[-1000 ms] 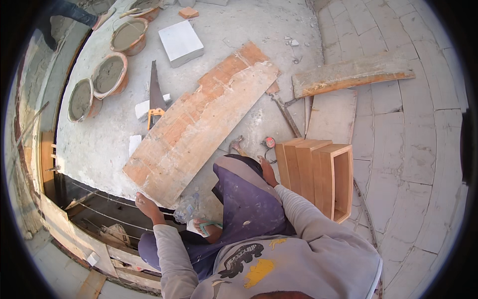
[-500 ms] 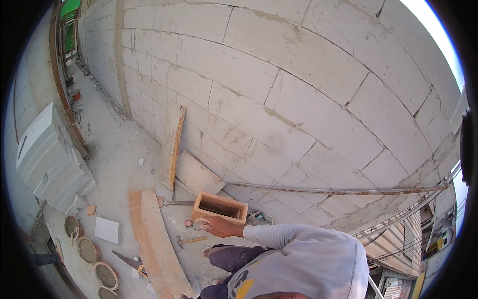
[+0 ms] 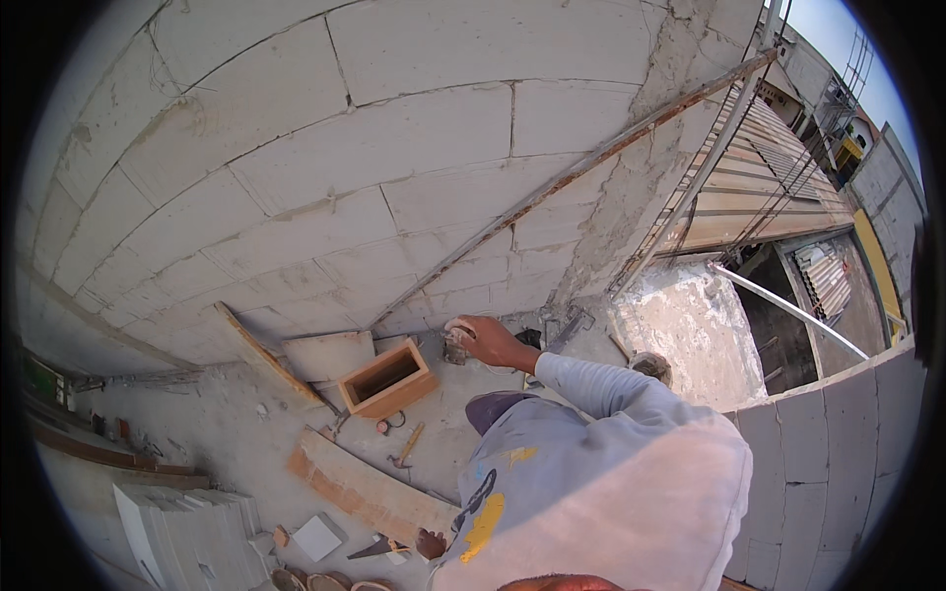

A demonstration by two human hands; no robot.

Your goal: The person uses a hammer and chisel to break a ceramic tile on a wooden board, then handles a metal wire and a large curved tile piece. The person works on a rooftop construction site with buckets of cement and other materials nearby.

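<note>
My right hand (image 3: 483, 340), at the end of a grey sleeve, is closed around a small grey tool (image 3: 455, 349) low by the block wall; its exact kind is unclear. To the left of it stands an open rectangular wooden box (image 3: 409, 381), apart from the hand. A hammer (image 3: 409, 443) and a small round reddish thing (image 3: 383, 426) lie on the floor in front of the box. What looks like my left hand (image 3: 431, 544) shows at the lower edge beside the long board (image 3: 370, 483); its fingers are too dark and small to read.
The block wall (image 3: 424, 128) rises ahead, with a slanting metal bar (image 3: 562, 187) across it. Planks (image 3: 330, 357) lean at its foot. Stacked pale blocks (image 3: 187, 532), a handsaw (image 3: 371, 548) and several buckets (image 3: 325, 581) stand or lie lower left. A drop opens right, past a ledge (image 3: 680, 335).
My view has swung to the right. My right hand has left the front edge of the wooden box, moved right, and closed on the small grey tool.
</note>
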